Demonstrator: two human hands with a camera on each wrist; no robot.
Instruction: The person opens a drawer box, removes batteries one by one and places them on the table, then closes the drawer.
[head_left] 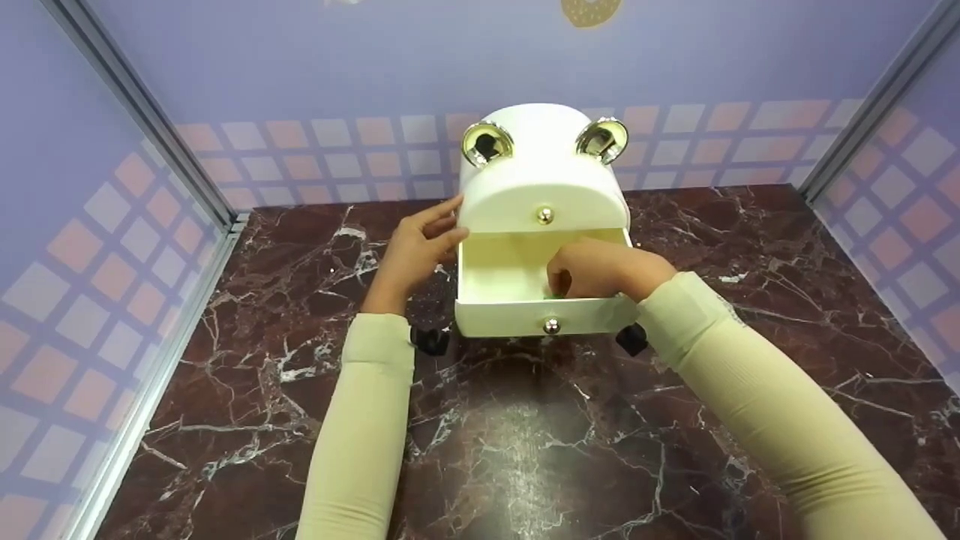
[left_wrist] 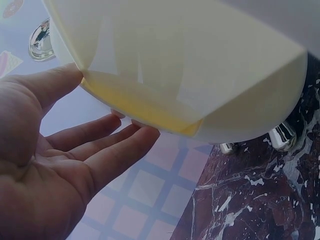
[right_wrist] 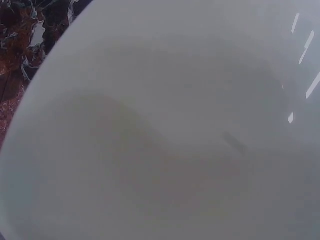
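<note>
A white box with a rounded top (head_left: 540, 180) stands at the back of the marble table (head_left: 525, 450). Its lower drawer (head_left: 510, 319) is pulled out towards me. My left hand (head_left: 442, 229) lies flat against the box's left side with straight fingers; the left wrist view shows the same hand (left_wrist: 100, 150), palm open, fingertips touching the box (left_wrist: 200, 65). My right hand (head_left: 570, 279) reaches down into the open drawer with curled fingers, and what they hold, if anything, is hidden. The right wrist view is filled by a blurred white surface (right_wrist: 175, 125).
Two shiny round metal rings (head_left: 486, 142) (head_left: 602, 139) sit on top of the box, and small knobs (head_left: 551, 325) mark the drawer fronts. Chrome feet (left_wrist: 282, 137) show under it. Checked walls close in the left, back and right.
</note>
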